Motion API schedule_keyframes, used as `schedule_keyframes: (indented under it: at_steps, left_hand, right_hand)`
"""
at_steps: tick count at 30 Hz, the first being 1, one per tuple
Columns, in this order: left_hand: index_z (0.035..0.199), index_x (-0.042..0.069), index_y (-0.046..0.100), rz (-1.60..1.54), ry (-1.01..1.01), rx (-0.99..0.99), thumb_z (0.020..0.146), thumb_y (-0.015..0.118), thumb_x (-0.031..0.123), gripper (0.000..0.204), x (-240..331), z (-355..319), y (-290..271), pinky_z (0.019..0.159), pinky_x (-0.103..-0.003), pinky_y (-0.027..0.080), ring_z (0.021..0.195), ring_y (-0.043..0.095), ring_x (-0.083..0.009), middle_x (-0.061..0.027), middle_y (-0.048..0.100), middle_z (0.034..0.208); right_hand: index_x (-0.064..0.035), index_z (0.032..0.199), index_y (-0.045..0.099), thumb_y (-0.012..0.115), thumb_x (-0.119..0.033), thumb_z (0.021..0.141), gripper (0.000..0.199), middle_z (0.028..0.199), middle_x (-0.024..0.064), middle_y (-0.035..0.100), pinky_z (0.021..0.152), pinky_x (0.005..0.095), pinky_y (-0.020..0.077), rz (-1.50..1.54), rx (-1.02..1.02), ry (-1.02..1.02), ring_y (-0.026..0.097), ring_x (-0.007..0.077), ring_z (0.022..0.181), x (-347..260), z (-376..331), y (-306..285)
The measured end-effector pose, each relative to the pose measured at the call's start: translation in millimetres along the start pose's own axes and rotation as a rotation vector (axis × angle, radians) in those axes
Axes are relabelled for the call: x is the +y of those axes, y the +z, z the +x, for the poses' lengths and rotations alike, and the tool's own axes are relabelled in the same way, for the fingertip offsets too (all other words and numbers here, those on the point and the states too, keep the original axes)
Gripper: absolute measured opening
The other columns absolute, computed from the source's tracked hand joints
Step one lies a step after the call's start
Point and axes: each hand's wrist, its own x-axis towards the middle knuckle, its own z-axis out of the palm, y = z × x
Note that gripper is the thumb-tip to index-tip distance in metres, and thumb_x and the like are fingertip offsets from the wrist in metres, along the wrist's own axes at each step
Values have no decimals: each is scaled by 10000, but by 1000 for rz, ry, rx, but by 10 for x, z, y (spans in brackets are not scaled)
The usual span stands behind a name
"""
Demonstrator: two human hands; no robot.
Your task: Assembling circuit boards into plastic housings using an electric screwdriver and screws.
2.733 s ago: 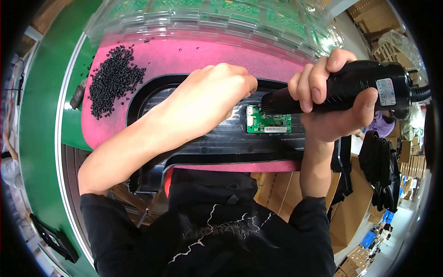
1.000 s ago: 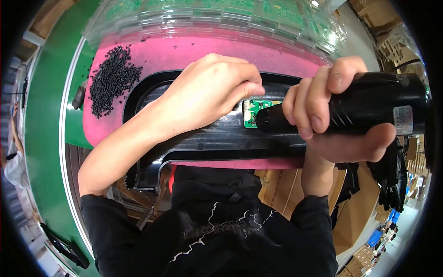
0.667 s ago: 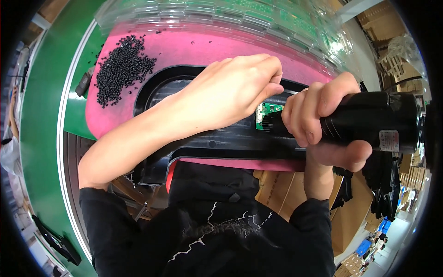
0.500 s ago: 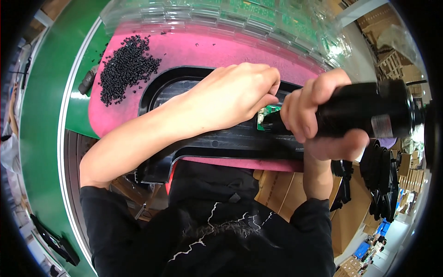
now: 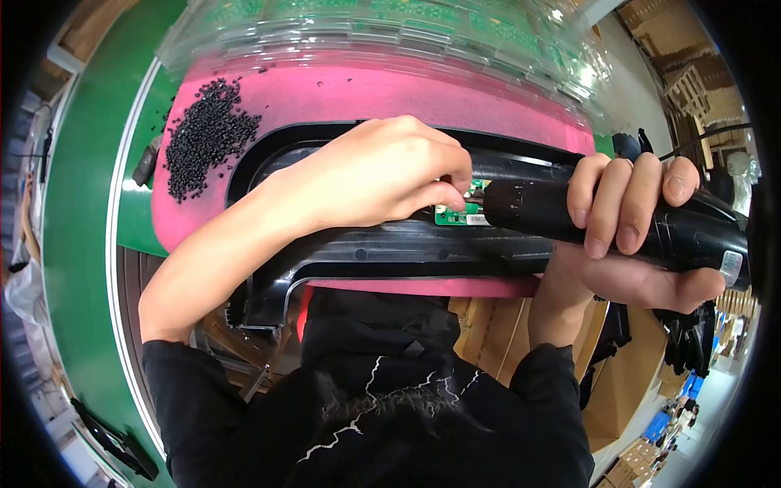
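Note:
My right hand (image 5: 630,215) is wrapped round a black electric screwdriver (image 5: 529,207), which points left over a long black plastic housing (image 5: 390,254). A small green circuit board (image 5: 451,217) lies in the housing's recess, just under the screwdriver's nose. At the board, my left hand (image 5: 411,171) has its thumb and fingers pinched together close to the screwdriver's tip. Whatever it pinches is too small or too hidden to make out. The housing rests on a pink mat (image 5: 297,93), where a heap of small black screws (image 5: 207,138) lies at the left.
Clear plastic trays (image 5: 390,32) holding green boards line the far side of the mat. A dark grey lump (image 5: 146,163) sits on the green surface left of the screws. Cardboard (image 5: 630,374) stands at the near right, beside black parts. A black cable (image 5: 708,134) runs at the right.
My right hand and the screwdriver have shifted to the right, and its nose now shows more fully. My left hand has moved slightly left, staying by the board. The whole view has shifted a little.

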Motion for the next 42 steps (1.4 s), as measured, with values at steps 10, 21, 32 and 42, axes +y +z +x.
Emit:
schedule_keyframes:
  at_steps: [10, 21, 32, 42]
  left_hand:
    - [1013, 16, 645, -135, -71, 39, 781, 785, 166, 309, 184, 34, 57, 639, -356, 507, 730, 637, -275, -99, 662, 849]
    - [1191, 50, 565, 305, -216, -188, 711, 829, 230, 577, 86, 19, 77, 759, -412, 542, 921, 661, -321, -95, 620, 1111]
    - [1171, 55, 569, 322, -240, -199, 707, 812, 204, 545, 196, -53, 90, 724, -406, 541, 892, 660, -323, -90, 622, 1115]
    - [1118, 14, 638, 576, -356, 144, 819, 717, 89, 318, 203, -369, -723, 780, -367, 507, 901, 635, -279, -134, 660, 1011]
  right_hand:
    - [-74, 1055, 491, 681, -652, 785, 665, 652, -31, 512, 525, 253, 407, 39, -109, -42, 485, 82, 460, -169, 36, -100]
    - [-18, 1051, 490, 547, -790, 804, 813, 596, -2, 500, 471, 260, 402, -312, 176, 178, 448, 95, 413, -185, -64, -335]
    - [-21, 1002, 497, 590, -743, 811, 752, 568, -15, 459, 411, 227, 337, -402, 92, 277, 389, 77, 394, -68, -114, -305]
    - [-32, 1034, 512, 499, -507, 972, 479, 631, 12, 501, 550, 273, 385, -56, 367, 303, 440, 118, 473, -147, 56, -432]
